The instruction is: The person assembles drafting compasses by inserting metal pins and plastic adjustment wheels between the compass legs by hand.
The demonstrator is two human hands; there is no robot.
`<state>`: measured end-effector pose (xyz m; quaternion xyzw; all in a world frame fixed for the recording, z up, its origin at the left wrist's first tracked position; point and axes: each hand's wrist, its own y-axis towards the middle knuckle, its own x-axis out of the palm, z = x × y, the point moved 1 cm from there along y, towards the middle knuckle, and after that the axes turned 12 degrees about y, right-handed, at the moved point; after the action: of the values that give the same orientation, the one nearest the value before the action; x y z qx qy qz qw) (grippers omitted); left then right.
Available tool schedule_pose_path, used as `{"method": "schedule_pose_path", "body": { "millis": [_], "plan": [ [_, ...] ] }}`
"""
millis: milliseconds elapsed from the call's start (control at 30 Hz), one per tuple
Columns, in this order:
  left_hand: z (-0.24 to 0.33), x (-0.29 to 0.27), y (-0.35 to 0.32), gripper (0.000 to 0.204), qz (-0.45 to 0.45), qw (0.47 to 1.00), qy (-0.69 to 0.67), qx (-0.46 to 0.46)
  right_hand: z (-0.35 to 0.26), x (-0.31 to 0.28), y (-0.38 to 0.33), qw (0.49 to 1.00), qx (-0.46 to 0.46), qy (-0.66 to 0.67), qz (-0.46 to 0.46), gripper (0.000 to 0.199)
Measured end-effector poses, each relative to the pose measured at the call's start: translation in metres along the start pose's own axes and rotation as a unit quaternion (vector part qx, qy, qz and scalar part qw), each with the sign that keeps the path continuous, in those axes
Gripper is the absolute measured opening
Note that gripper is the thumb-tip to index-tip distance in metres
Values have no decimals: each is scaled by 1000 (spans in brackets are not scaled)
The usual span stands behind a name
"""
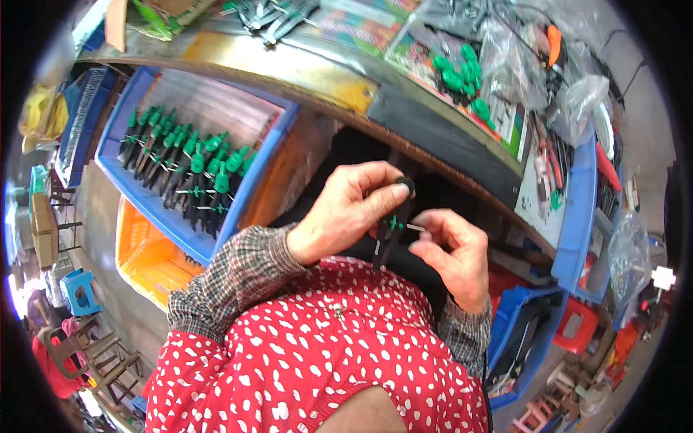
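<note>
My left hand (346, 209) is closed around a black tool (393, 220) with two long black arms and a small green piece on it, held upright just below the table edge. My right hand (451, 256) pinches a thin white tie (415, 227) at the tool's green piece. Both hands sit close together over my lap, above a red garment with white spots. The lower end of the tool is partly hidden behind my left hand.
A blue crate (267, 155) at my left holds several black tools with green knobs (191, 169). An orange crate (148, 256) lies beneath it. The worktable (346, 90) carries loose green knobs (458, 76), plastic bags and more tools. Another blue crate (523, 328) sits at my right.
</note>
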<state>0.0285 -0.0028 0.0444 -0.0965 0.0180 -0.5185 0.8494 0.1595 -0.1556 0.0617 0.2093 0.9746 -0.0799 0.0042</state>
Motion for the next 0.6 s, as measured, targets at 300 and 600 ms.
{"method": "schedule_pose_path", "body": {
  "millis": [300, 600],
  "plan": [
    [50, -43, -12, 15, 96, 989, 111, 19, -45, -24, -3, 994, -101, -27, 17, 25],
    [94, -150, 91, 23, 225, 789, 531, 212, -61, -34, 6, 988, -136, -62, 25, 25]
  ]
}}
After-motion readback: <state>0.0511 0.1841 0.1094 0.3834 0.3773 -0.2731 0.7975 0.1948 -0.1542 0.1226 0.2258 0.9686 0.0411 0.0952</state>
